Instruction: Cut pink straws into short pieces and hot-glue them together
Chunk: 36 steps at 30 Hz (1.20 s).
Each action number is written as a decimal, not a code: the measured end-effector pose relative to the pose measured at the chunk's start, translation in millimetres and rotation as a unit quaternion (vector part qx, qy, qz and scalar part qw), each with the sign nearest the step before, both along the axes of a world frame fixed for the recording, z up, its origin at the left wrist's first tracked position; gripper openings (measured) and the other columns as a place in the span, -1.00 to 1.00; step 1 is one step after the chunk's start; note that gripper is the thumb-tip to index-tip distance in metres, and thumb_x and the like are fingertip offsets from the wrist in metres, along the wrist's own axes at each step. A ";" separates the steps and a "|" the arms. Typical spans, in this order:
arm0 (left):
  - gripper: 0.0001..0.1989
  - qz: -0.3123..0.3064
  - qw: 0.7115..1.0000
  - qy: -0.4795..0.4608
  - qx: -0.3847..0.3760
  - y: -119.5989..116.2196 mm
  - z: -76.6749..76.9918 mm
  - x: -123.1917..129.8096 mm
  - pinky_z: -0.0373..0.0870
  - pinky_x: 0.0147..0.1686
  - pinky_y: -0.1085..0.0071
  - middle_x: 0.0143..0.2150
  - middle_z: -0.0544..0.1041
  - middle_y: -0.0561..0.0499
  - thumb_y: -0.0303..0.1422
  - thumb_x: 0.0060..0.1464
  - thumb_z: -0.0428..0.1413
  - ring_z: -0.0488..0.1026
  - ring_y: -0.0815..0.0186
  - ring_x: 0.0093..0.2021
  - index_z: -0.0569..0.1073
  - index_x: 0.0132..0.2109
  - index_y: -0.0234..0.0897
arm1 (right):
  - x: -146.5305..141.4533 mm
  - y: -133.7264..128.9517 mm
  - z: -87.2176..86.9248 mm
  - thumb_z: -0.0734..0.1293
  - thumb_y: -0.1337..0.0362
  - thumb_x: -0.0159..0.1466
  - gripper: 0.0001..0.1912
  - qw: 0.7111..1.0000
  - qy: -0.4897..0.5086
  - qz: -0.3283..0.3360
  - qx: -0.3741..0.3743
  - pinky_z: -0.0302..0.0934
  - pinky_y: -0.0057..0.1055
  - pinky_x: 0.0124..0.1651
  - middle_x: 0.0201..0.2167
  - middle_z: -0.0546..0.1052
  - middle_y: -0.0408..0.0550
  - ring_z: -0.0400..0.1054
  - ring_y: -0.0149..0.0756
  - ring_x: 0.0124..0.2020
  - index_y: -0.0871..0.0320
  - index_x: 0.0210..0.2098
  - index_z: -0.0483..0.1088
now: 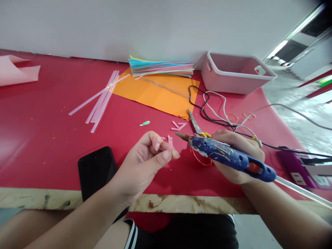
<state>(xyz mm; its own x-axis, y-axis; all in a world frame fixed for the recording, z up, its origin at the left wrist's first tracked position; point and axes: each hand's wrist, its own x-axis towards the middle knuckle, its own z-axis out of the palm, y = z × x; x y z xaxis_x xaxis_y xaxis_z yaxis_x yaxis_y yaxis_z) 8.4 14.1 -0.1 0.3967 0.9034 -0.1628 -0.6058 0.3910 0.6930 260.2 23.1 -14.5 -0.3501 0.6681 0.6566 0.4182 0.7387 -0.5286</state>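
Note:
Between the thumb and fingers of my left hand [145, 162] is a short pink straw piece [170, 143], held upright. My right hand [234, 155] grips a blue glue gun [220, 154], smeared with dried glue, a clear glue stick [298, 188] coming out of its back. The nozzle points left, close to the pink piece; I cannot tell that they touch. Several more cut pink pieces [178, 126] lie just beyond the nozzle. Scissors [195, 124] with red and yellow handles rest behind the glue gun, partly hidden by it.
Long pink straws [103, 98] and an orange sheet [160, 95] lie farther back, with pipe cleaners [160, 67] on the sheet. A pink basket [237, 74] stands back right, near black and white cords [207, 103]. A black phone [97, 169] lies left of my left hand.

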 end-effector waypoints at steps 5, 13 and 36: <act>-0.60 -0.009 1.000 0.009 0.027 -1.0 -1.6 -2.0 0.41 -0.20 0.70 -0.39 0.68 0.18 -0.51 0.09 0.39 0.60 0.58 -0.28 0.27 -0.41 -0.24 | -0.5 -1.2 3.1 0.36 0.43 0.15 -0.72 1.000 -0.018 -0.002 -0.024 0.31 -0.39 -0.49 -0.40 0.55 -0.08 0.42 -0.31 -0.52 0.09 -0.14 0.46; -0.59 -0.052 0.999 0.004 0.015 -1.6 0.1 -2.2 0.45 -0.17 0.66 -0.42 0.66 0.21 -0.52 0.10 0.38 0.64 0.55 -0.30 0.24 -0.39 -0.24 | 4.0 -0.5 3.5 0.37 0.37 0.20 -0.74 0.995 -0.017 0.062 -0.081 0.37 -0.33 -0.45 -0.36 0.59 -0.05 0.47 -0.25 -0.48 0.04 -0.10 0.47; -0.49 -0.078 0.996 0.015 -0.051 -3.6 0.9 -2.0 0.38 -0.25 0.56 -0.48 0.63 0.16 -0.41 -0.06 0.48 0.58 0.48 -0.38 0.21 -0.38 -0.21 | -0.5 0.5 9.2 0.36 0.43 0.15 -0.76 0.995 -0.014 0.059 -0.081 0.36 -0.43 -0.47 -0.41 0.56 -0.09 0.46 -0.34 -0.51 0.11 -0.18 0.46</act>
